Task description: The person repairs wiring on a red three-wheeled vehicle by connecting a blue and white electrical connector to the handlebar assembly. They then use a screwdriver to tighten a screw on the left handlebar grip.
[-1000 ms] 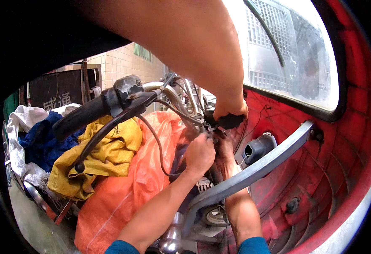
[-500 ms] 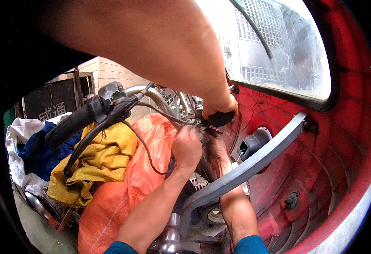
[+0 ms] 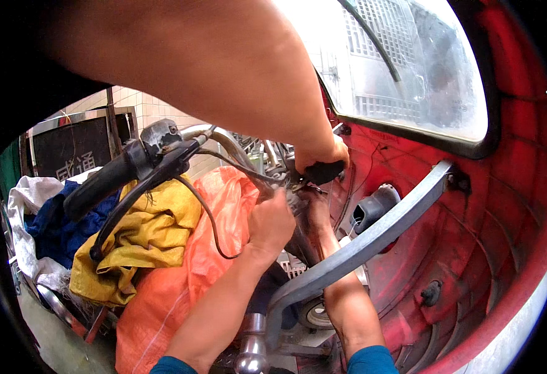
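Has L hand [image 3: 272, 219] curled nr centre of handlebar [image 3: 231, 146], R hand [image 3: 316, 210] just beside, to R; w/ rubber grip [image 3: 104, 182] slanting lower-L, nearer L hand; can't tell either hold.

"What is counted first?"

"One left hand [image 3: 272, 219], one right hand [image 3: 317, 209] and one co-worker's hand [image 3: 321, 156] are seen: three in all."

"What else is counted?"

"One white sack [image 3: 34, 192], one yellow sack [image 3: 152, 240] and one orange sack [image 3: 183, 288] are counted, again three, plus one window [image 3: 413, 71] and one grey bar [image 3: 360, 244]."
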Demonstrator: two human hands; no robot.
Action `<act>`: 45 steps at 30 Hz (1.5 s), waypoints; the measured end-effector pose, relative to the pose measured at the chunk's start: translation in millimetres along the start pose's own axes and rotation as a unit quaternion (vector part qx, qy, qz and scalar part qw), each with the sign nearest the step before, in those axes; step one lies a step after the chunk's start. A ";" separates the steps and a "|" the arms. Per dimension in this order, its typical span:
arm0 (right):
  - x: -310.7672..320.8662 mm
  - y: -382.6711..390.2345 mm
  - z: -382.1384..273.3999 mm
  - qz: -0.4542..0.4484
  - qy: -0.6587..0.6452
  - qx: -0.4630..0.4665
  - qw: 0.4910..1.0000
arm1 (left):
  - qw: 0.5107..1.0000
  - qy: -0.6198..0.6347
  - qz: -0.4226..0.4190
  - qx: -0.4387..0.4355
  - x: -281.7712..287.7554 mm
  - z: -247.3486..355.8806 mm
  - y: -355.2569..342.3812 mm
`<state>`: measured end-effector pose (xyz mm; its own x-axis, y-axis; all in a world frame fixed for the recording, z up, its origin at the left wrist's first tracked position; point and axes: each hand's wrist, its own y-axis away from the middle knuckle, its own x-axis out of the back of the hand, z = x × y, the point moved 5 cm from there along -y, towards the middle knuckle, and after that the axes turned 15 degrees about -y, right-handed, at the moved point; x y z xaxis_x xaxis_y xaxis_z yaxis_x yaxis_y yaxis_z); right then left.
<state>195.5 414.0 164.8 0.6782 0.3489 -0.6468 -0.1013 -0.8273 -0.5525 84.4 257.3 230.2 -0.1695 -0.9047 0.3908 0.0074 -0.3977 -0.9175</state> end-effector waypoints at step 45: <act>56.7 -25.5 -0.1 0.042 0.251 0.115 0.960 | 0.978 0.201 -0.008 0.048 244.7 -123.2 213.0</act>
<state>236.6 454.8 142.3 0.9204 -0.0193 -0.3904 -0.2897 -0.7042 -0.6482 -76.9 -30.0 121.3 -0.5440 -0.7727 0.3272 0.0905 -0.4417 -0.8926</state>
